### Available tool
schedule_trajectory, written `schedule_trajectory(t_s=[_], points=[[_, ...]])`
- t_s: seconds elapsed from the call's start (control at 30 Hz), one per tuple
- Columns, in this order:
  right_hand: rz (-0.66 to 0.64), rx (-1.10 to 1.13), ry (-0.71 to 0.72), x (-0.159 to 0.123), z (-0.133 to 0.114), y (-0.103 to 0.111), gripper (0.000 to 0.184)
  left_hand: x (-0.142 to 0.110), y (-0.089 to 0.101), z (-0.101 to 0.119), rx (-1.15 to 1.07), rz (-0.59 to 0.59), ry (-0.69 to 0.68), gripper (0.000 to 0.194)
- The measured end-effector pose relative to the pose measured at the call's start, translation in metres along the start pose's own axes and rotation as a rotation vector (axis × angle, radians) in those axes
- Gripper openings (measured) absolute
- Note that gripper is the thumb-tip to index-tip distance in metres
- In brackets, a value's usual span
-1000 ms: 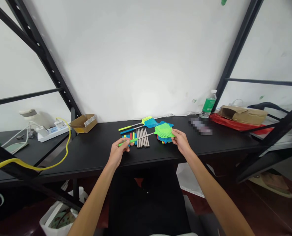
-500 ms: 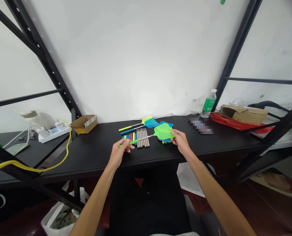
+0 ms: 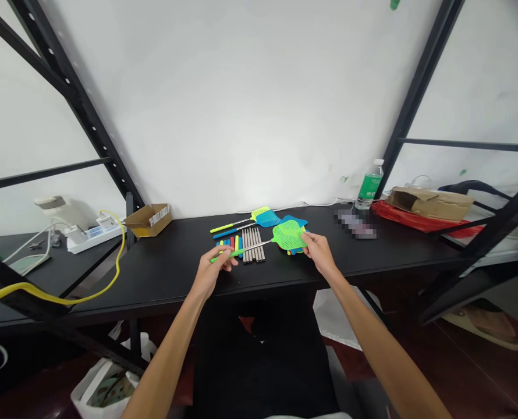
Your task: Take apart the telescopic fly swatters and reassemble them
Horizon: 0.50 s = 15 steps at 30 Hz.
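Note:
Between my two hands is a green fly swatter [image 3: 288,235] with a metal rod and a green handle. My left hand [image 3: 213,265] is closed around the handle. With closed fingers, my right hand [image 3: 318,250] pinches the right edge of the mesh head. Beneath that head lies a stack of coloured swatter heads, partly hidden. Left of it, several metal rods [image 3: 254,244] lie side by side, beside a row of coloured handles [image 3: 235,243] partly covered by my left hand. Behind these rest a yellow fly swatter [image 3: 223,228] and a blue fly swatter [image 3: 266,219].
The black table [image 3: 163,267] stands against a white wall. An open cardboard box [image 3: 149,221] and a white power strip [image 3: 93,235] are on the left, with a yellow cable [image 3: 118,262]. To the right stand a water bottle [image 3: 369,185] and a cardboard package [image 3: 431,202] on a red bag.
Both hands keep the same hold on the green fly swatter. Its head has shifted very slightly left and down, along with my right hand.

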State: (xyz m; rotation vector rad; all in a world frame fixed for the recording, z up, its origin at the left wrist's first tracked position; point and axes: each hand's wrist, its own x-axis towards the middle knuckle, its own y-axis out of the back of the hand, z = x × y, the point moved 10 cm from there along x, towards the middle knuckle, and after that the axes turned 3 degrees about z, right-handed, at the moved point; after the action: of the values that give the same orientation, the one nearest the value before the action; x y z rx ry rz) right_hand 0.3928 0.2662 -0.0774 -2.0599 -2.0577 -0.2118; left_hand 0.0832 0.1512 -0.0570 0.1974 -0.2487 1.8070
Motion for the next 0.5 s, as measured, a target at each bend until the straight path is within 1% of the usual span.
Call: schedule_trajectory(t_s=[0.13, 0.27, 0.5], points=[[-0.005, -0.031, 0.023, 0.0018, 0.0016, 0.0006, 0.036, -0.0011, -0.002, 0.0015, 0.014, -0.027, -0.018, 0.029], [0.007, -0.031, 0.006, 0.0037, 0.0059, 0.0027, 0.034, -0.0023, -0.0028, 0.0031, 0.041, -0.044, -0.033, 0.03], [-0.006, -0.012, 0.011, 0.0035, 0.0032, 0.0005, 0.028, -0.0044, -0.0074, 0.0074, 0.089, -0.097, -0.079, 0.027]])
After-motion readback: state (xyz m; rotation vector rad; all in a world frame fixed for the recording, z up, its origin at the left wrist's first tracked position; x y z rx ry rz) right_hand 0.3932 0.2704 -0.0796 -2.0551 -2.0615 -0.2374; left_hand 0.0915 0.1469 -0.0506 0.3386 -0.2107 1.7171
